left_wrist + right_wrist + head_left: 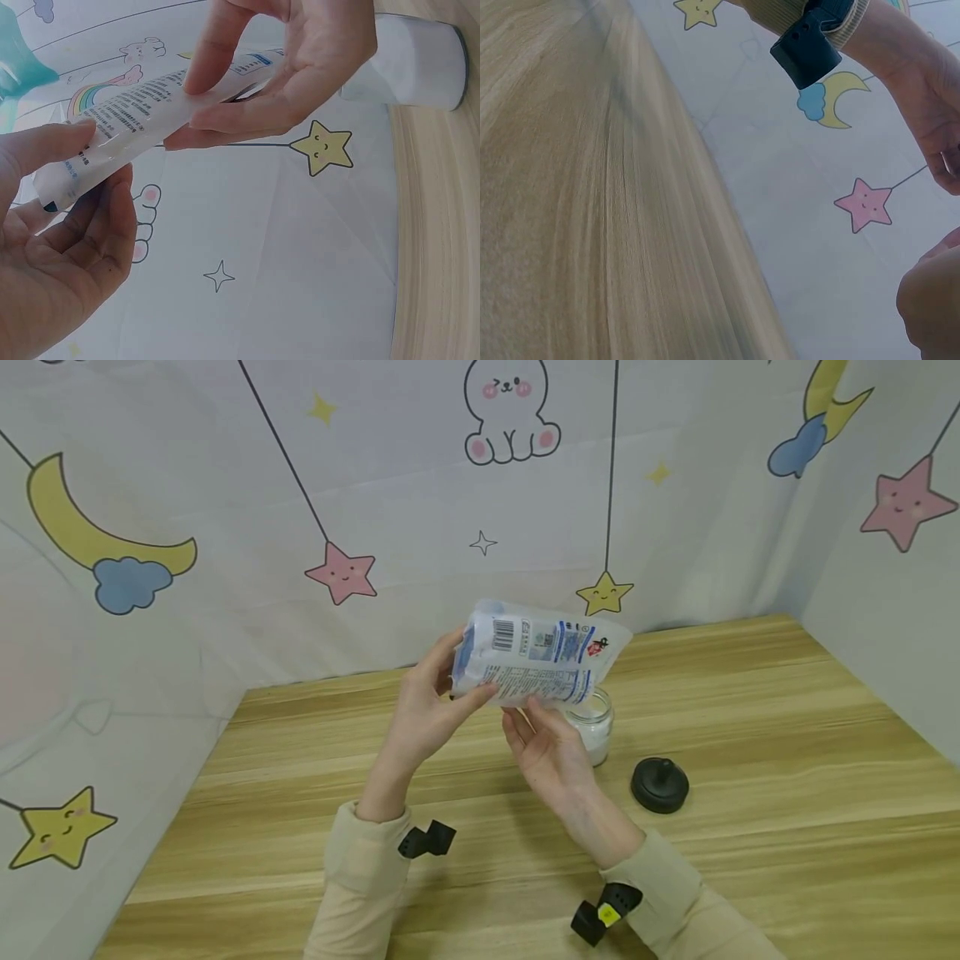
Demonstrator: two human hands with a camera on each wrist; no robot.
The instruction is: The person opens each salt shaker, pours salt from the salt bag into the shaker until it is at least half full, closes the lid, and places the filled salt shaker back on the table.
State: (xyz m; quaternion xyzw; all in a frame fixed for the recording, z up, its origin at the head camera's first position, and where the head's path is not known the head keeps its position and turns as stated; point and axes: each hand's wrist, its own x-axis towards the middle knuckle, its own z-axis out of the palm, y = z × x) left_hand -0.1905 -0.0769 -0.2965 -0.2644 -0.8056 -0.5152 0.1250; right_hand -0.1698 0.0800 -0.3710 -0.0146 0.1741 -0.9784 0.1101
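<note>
A white plastic packet (525,652) with blue print and a barcode is held tilted above the table, its right end lower and over a glass jar (597,742). My left hand (422,717) grips the packet's left end, thumb on the printed face and fingers behind. Lower down, my right hand (553,762) pinches the packet between thumb and fingers, as the left wrist view also shows. White contents fill part of the uncapped jar, which the packet and right hand partly cover. Whether anything flows from the packet is hidden.
A round black lid (660,785) with a knob lies on the wooden table (787,777), right of the jar. Behind the table hangs a pale cloth (420,485) printed with stars and moons. Each wrist wears a black camera.
</note>
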